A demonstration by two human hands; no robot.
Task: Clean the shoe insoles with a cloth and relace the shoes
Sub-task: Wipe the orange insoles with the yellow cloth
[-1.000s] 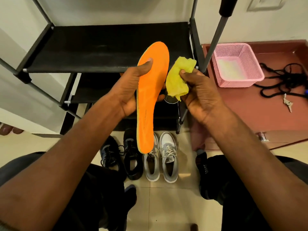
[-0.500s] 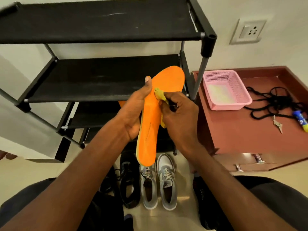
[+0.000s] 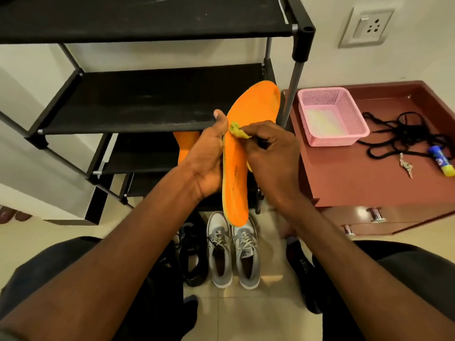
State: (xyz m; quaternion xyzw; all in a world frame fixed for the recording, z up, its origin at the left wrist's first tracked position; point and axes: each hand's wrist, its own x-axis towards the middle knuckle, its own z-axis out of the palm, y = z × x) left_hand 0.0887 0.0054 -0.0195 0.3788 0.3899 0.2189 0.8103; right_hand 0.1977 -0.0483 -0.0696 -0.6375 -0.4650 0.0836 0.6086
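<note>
My left hand [image 3: 208,158] grips an orange insole [image 3: 248,114] upright in front of me, thumb along its left edge. My right hand [image 3: 270,156] holds a yellow cloth [image 3: 237,130] bunched in its fingers and presses it against the middle of the insole. A second orange insole [image 3: 186,146] shows behind my left hand on a lower rack shelf. On the floor below stand a grey pair of laced shoes [image 3: 232,249] and a black pair [image 3: 193,257] to their left. Black laces [image 3: 403,134] lie loose on the red cabinet.
A black shoe rack [image 3: 147,104] fills the left and centre. The red cabinet [image 3: 357,173] at right carries a pink basket [image 3: 330,116], keys [image 3: 406,166] and a blue and yellow tube [image 3: 442,163]. A wall socket [image 3: 368,27] is above.
My right hand brought the cloth from beside the insole onto its surface and slid it down toward the middle. The view tilted up, showing more of the rack.
</note>
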